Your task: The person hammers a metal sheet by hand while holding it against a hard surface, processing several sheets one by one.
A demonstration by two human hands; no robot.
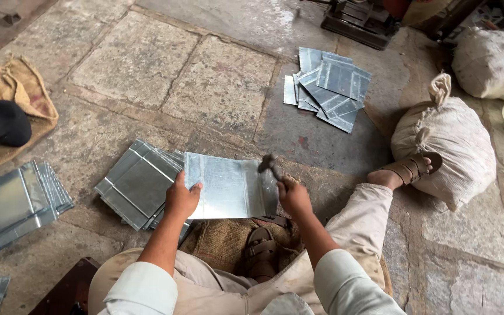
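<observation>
Two hands share the hammering step: the left hand [181,198] pinches the metal sheet [226,186] at its nine o'clock edge over the lap, the right hand [293,195], fingers wrapped round a hammer [269,165], needs a square blow at three o'clock.

A black cap [2,122] is lying on burlap sacking [16,87] at the left. Two tied white sacks [450,143] are sitting on the stone floor [141,58] at the right.
</observation>
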